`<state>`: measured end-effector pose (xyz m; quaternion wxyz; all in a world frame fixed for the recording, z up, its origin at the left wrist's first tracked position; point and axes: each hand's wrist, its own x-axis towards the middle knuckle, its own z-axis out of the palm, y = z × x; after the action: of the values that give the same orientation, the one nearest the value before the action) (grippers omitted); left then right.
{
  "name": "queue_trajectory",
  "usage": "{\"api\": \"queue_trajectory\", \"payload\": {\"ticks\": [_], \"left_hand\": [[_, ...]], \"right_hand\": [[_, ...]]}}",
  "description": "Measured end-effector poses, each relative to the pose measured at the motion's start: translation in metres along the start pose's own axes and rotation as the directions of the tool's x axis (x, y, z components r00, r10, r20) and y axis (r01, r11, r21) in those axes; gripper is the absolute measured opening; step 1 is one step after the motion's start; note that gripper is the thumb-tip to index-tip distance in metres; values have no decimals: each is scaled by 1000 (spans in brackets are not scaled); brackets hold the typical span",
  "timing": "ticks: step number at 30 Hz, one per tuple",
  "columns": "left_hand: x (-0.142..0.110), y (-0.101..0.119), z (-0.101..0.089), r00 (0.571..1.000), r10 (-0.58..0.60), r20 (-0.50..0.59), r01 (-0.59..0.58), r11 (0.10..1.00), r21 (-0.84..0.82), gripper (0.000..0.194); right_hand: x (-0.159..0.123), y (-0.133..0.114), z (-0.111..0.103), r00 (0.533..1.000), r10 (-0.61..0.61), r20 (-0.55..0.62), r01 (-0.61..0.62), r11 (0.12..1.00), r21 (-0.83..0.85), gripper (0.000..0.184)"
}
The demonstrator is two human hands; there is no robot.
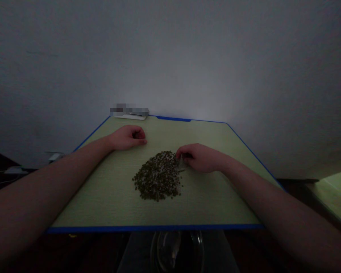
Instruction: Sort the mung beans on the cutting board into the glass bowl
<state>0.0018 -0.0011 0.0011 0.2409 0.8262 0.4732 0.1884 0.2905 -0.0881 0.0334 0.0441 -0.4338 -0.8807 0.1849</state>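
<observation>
A pile of small dark green and brown grains or beads (157, 178) lies spread in the middle of the table. At its right edge my right hand (200, 157) is closed in a pinch on a small see-through, triangular piece (182, 163), whose lower edge is at the grains. What exactly this piece is, I cannot make out in the dim light. Beyond the pile on the left, my left hand (126, 137) rests on its side on the table. Its fingers are loosely curled, with the thumb apart from them and nothing visible between.
The pale table (102, 204) has a blue rim. A white tray-like object (130, 116), its top blurred out, stands at the far left corner against the wall (170, 57). A shiny glass vessel (170, 250) is below the front edge. White plugs and cables (14, 170) lie left.
</observation>
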Motion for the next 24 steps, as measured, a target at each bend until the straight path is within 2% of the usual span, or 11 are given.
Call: {"api": "queue_trajectory", "payload": {"ticks": [4, 12, 19, 24], "left_hand": [[1, 0, 1, 1000, -9, 0, 9, 1000, -3, 31], [3, 1, 3, 1000, -28, 10, 28, 999, -45, 29], [3, -2, 3, 1000, -12, 3, 12, 999, -38, 30], [3, -2, 3, 1000, -15, 21, 16, 999, -51, 31]], "right_hand": [[-5, 5, -2, 999, -22, 33, 23, 1000, -5, 33], [-23, 8, -7, 996, 40, 86, -40, 999, -13, 29], [-24, 8, -4, 998, 70, 7, -70, 997, -15, 29], [-18, 3, 0, 1000, -4, 13, 3, 1000, 21, 31]]}}
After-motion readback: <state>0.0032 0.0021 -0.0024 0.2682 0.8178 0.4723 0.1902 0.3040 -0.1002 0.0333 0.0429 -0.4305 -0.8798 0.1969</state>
